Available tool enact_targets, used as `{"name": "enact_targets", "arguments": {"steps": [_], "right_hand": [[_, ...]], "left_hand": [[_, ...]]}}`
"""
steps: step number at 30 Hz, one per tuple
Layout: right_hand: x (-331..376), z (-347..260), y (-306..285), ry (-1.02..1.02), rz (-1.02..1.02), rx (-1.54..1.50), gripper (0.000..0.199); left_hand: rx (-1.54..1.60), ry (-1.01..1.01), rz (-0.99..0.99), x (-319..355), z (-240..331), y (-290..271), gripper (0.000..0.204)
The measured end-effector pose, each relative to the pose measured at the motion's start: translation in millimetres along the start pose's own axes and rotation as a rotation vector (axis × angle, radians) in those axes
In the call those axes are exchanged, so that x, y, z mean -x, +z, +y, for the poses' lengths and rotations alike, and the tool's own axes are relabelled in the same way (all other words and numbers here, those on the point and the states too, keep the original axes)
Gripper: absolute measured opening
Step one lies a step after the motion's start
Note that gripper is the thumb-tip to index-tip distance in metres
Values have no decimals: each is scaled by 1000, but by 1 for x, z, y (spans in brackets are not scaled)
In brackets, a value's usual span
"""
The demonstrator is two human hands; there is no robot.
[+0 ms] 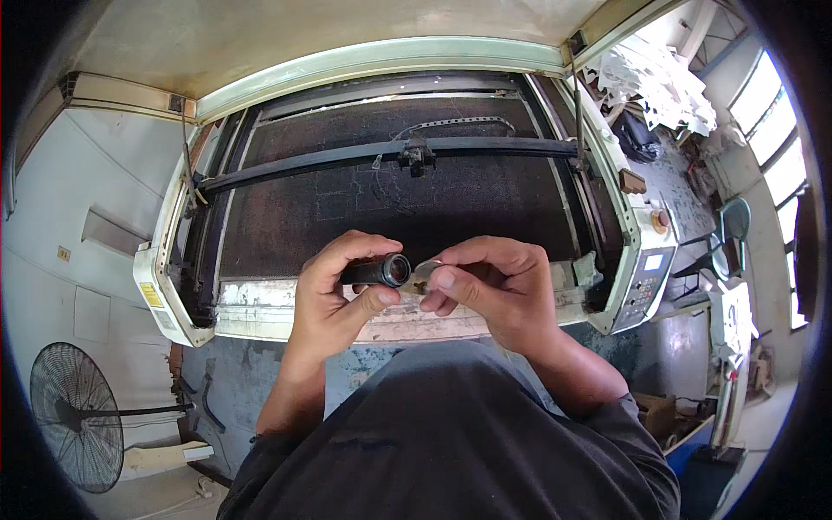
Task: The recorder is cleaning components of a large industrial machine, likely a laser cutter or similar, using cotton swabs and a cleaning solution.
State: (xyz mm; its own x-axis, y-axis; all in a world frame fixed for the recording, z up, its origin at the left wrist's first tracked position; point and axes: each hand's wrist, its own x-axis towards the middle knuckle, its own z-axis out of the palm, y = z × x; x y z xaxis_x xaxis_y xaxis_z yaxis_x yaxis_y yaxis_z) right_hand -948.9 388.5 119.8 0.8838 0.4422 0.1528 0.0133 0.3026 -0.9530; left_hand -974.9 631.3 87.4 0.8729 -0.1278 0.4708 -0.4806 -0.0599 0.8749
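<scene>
My left hand (334, 290) is wrapped round a short black lens tube (364, 272), its round open end turned to the right. Between the thumb and forefinger of my right hand (498, 290) is a small thin round disc (425, 268), pale and see-through like a lens. The disc is held just right of the tube's end, with a narrow gap between them. Both hands are above the front edge of a large flatbed laser cutter (416, 312).
The cutter's raised lid (347, 26) hangs over the far side. A dark gantry beam (321, 163) with a cutting head (417, 158) crosses the bed (299, 212). At right is a control panel (646, 277) with a red button (660, 220); at lower left, a standing fan (76, 416).
</scene>
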Motion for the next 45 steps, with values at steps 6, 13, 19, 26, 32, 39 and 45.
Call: {"name": "enact_targets", "arguments": {"steps": [6,13,19,26,32,39,45], "right_hand": [[-10,-5,9,-51,-33,117,15],[-22,-6,11,-163,-63,505,14],[-31,-4,11,-258,-92,559,10],[-38,-13,7,-318,-193,652,10],[-42,-18,4,-418,-284,736,10],[-48,-23,0,-494,-359,813,10],[-62,-20,-12,-708,-452,957,12]], "left_hand": [[-209,59,24,-5,12,-5,50],[-482,209,34,-9,20,-7,46],[-561,203,60,-6,22,-5,43],[-473,206,95,-3,9,-5,45],[-368,208,91,1,2,-6,47],[-297,191,66,-5,7,-8,45],[-247,21,-99,-9,-6,-21,50]]}}
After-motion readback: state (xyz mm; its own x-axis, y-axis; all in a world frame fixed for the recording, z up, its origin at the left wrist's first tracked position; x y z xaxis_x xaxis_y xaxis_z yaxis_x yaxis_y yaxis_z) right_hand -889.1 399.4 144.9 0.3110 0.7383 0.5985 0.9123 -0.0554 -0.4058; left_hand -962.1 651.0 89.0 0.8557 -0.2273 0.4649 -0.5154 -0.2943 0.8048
